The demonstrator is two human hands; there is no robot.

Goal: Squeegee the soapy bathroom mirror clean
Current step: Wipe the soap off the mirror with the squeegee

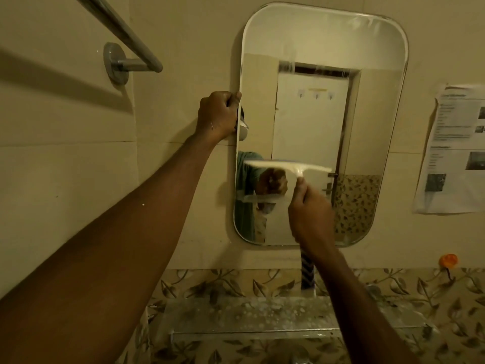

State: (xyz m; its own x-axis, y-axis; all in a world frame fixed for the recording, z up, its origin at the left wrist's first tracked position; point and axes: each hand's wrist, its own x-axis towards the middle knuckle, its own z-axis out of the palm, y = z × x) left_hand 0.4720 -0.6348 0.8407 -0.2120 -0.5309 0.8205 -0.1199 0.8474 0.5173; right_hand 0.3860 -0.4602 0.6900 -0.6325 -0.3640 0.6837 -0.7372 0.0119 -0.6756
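Right grip (309, 216) around the squeegee (275, 164) handle, left grip (219, 115) around the mirror (322, 46) edge.

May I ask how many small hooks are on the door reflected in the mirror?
3, in a row on the reflected white door: left hook, middle hook, right hook; none apparently hidden.

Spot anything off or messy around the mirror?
Yes. The glass shelf under the mirror is spattered with white spots, streaks show near the mirror's top edge, and the paper notice on the right wall hangs wrinkled and curling.
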